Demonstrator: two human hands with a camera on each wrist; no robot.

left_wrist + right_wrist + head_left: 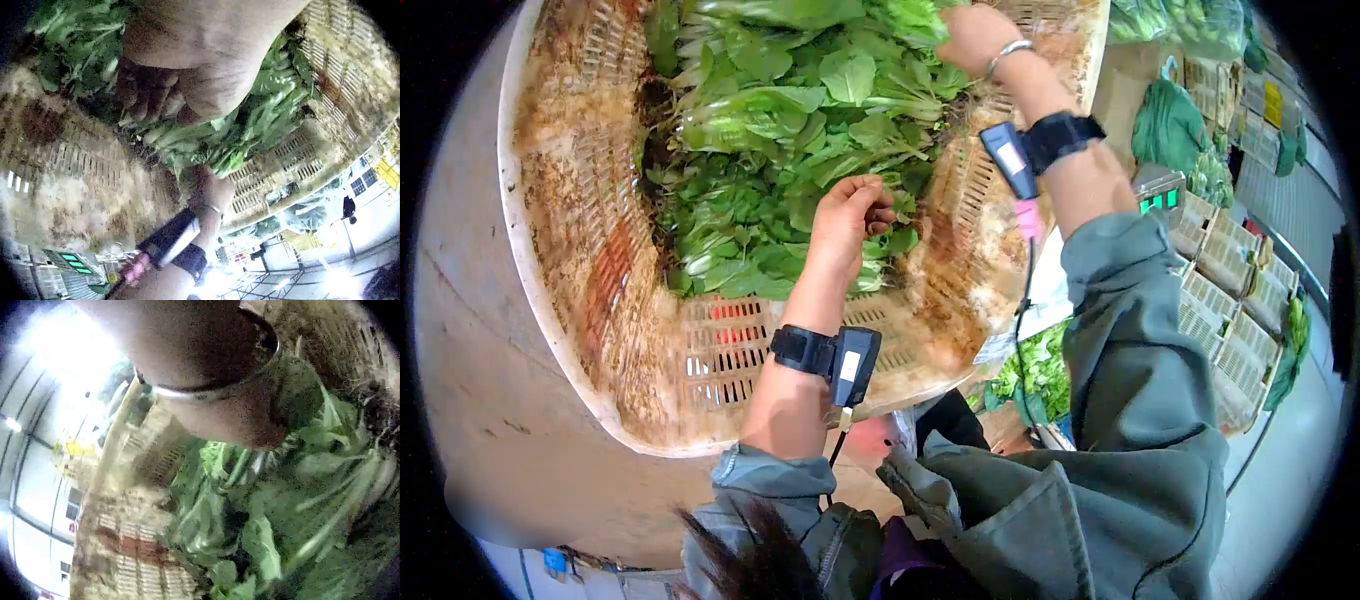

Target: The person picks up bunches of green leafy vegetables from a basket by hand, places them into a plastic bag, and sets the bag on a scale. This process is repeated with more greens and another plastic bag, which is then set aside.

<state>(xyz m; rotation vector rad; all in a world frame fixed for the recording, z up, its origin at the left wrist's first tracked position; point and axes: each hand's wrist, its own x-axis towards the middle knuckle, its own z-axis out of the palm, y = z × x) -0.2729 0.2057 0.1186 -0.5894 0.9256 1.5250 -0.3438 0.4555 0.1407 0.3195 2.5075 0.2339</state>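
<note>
Leafy greens with pale stems and rooty ends (760,110) lie in layers inside a large, dirt-stained plastic basket (560,200). Over their near right part is my left hand (847,218), its fingers loosely curled with nothing visible between them. In the left wrist view that hand (200,69) hangs above the stems. My right hand (978,42), with a bracelet at the wrist, reaches to the far right of the pile and grips a bunch of greens (912,22) by its stem end. The right wrist view shows this hand (231,415) low over the leaves, its fingertips mostly hidden.
The basket's raised white rim (518,215) curves around the pile. Bagged greens (1175,25) lie beyond it at the right, near a green sack (1168,125) and stacked crates (1235,340). A scale display (1160,198) glows beside the right forearm. Cables run from both wrist cameras.
</note>
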